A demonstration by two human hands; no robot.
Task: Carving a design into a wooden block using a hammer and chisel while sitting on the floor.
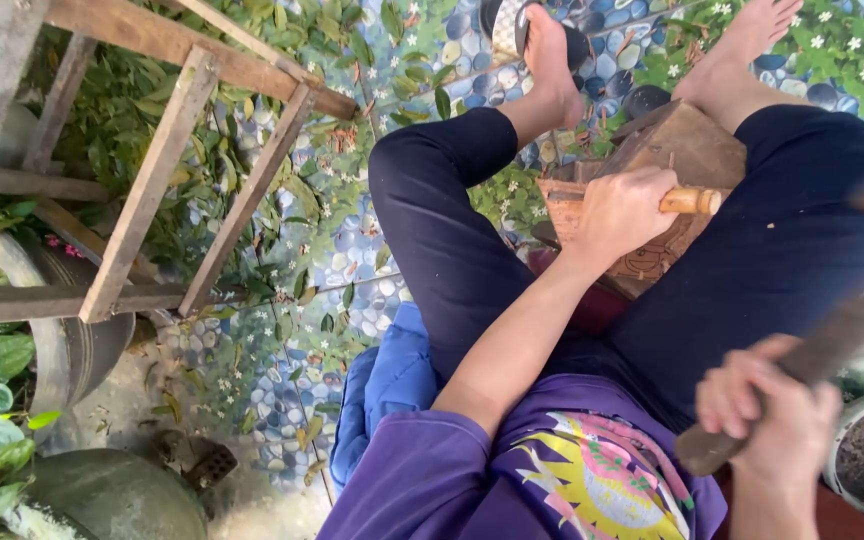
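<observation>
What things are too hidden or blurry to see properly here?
Head view:
- Chisel tip: hidden by the left hand gripping the pale wooden chisel handle.
- Long dark wooden mallet: motion-blurred, its head cut off by the right edge; right hand holds it.
- Brown carved wooden block: carving partly hidden.

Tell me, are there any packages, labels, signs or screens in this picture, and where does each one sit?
None that can be made out: no package, label, sign or screen.
The nearest thing to one is the bright yellow, pink and white printed picture on the purple shirt, low in the middle.
The carved brown wooden block between the knees bears cut line patterns, under the left hand.
</observation>
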